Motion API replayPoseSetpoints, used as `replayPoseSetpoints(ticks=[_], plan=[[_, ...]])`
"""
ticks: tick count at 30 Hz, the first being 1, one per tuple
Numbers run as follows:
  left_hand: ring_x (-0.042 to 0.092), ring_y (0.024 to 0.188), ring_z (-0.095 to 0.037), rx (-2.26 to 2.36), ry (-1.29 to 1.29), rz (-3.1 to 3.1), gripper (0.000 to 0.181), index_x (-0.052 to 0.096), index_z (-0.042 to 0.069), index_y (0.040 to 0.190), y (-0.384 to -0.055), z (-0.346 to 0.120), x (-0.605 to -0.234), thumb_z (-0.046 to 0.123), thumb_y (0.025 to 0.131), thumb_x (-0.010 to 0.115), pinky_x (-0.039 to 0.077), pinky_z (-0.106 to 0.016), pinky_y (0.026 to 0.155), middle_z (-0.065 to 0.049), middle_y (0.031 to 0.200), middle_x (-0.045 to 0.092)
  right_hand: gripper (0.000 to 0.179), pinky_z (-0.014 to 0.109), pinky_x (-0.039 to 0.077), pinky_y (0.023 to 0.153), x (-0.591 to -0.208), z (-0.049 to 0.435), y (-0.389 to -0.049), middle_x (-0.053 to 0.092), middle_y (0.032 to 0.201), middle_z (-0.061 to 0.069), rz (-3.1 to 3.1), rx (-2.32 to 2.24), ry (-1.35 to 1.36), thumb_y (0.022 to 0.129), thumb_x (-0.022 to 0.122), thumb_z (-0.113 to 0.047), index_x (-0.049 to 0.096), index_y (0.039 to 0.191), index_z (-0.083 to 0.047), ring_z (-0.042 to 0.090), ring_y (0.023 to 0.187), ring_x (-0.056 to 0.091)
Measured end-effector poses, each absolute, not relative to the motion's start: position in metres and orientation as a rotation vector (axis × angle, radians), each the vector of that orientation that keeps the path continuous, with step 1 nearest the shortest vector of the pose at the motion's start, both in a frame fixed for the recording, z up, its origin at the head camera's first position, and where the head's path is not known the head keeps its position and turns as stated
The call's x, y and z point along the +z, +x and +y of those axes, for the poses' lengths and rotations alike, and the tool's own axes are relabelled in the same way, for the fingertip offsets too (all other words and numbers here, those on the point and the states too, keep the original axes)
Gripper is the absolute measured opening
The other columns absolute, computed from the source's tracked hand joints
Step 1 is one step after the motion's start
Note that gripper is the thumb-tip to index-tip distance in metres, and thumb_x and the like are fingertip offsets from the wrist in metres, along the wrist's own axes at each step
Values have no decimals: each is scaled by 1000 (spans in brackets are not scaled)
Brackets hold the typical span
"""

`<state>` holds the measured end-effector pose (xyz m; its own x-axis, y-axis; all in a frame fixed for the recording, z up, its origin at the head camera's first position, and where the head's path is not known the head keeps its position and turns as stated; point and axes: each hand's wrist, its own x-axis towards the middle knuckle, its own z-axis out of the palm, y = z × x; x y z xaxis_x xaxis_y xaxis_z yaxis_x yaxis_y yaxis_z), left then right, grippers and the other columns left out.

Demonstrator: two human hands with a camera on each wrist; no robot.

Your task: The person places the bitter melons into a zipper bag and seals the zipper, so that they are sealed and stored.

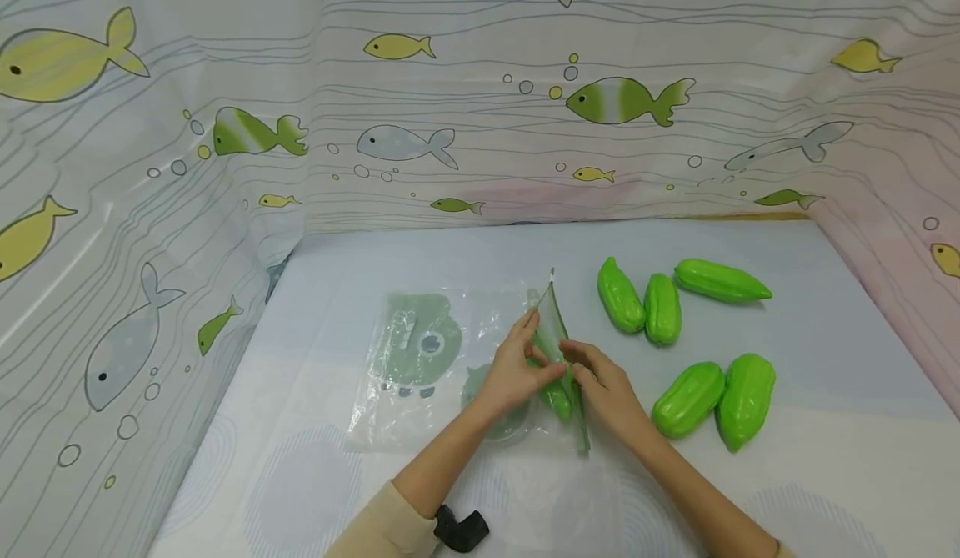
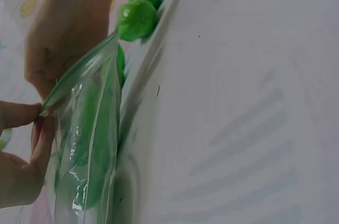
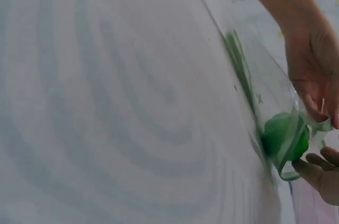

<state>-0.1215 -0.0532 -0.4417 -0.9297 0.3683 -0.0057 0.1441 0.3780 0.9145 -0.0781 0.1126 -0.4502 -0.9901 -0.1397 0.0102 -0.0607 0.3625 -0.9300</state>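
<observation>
A clear zip bag (image 1: 420,349) with green cartoon prints lies on the table, its green-edged mouth raised at the right. My left hand (image 1: 513,370) pinches one lip of the mouth between thumb and finger; the left wrist view shows this pinch on the bag (image 2: 87,160). My right hand (image 1: 607,387) holds the opposite lip with its fingertips, and the mouth gapes between the hands. Just inside the opening lies a glossy green ribbed fruit-like piece (image 1: 557,398), seen through the plastic in the right wrist view as a green rounded end (image 3: 283,136).
Right of the bag lie several more green ribbed pieces: a group at the back (image 1: 621,295) and a pair nearer (image 1: 745,399). A black curved object (image 1: 461,530) sits by the left sleeve. A fish-printed curtain (image 1: 480,91) stands behind the table.
</observation>
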Motion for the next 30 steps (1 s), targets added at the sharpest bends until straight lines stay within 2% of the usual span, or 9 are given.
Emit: replayPoseSetpoints(ticks=[4,7,12,14,17,22,27,28,30], plan=[[64,81,-13,1610,431,2432,89,21,-6,149,-121,-51,-439,15,83,77,33,-45,110,-16,158,17,38,38,53,87,-449,108,-78,55,132,18,2492,-1731,-127,101,38,-9,47,137,-1,32,116,55],[64,80,-12,1619,428,2436,88,22,-7,149,-121,-51,-439,14,83,77,35,-44,109,-16,157,18,40,37,54,84,-449,107,-76,57,129,19,2464,-1692,-120,101,39,-12,44,139,-3,30,111,58],[64,82,-13,1629,449,2420,88,22,-7,149,-121,-51,-441,16,84,76,47,-43,97,-17,157,18,51,53,43,99,-449,110,-73,49,138,24,2379,-1589,-259,104,40,-26,27,149,-6,37,120,52],[64,83,-13,1621,451,2420,88,21,-6,149,-121,-51,-441,16,84,76,47,-42,97,-16,157,18,60,59,38,101,-449,112,-72,45,140,27,2343,-1548,-310,103,41,-34,19,152,-6,40,125,47],[64,83,-13,1614,448,2417,88,21,-6,149,-121,-52,-441,15,84,76,46,-42,98,-16,157,17,69,61,38,101,-450,112,-71,42,141,28,2361,-1498,-344,101,46,-41,14,153,-8,43,128,43],[65,81,-15,1578,459,2442,89,22,-5,149,-122,-52,-441,11,82,78,41,-44,104,-15,157,17,72,54,46,96,-451,114,-72,49,139,20,2552,-1481,-394,96,56,-41,22,151,-9,39,123,50],[64,92,-21,1542,529,2490,85,26,-7,147,-124,-54,-444,8,81,77,25,-48,114,-19,156,20,69,44,50,93,-449,119,-74,56,132,14,2722,-1564,-463,91,68,-31,33,146,-4,27,121,53],[64,91,-21,1545,544,2487,85,27,-7,147,-124,-54,-445,7,81,77,27,-48,113,-19,156,20,68,43,51,93,-448,120,-74,56,131,14,2738,-1583,-477,91,69,-28,35,145,-4,27,121,53],[64,90,-19,1546,569,2480,83,27,-7,147,-124,-54,-446,6,81,76,39,-42,106,-19,156,20,68,41,51,92,-446,123,-74,57,131,12,2768,-1602,-505,89,71,-24,37,144,-5,24,122,53]])
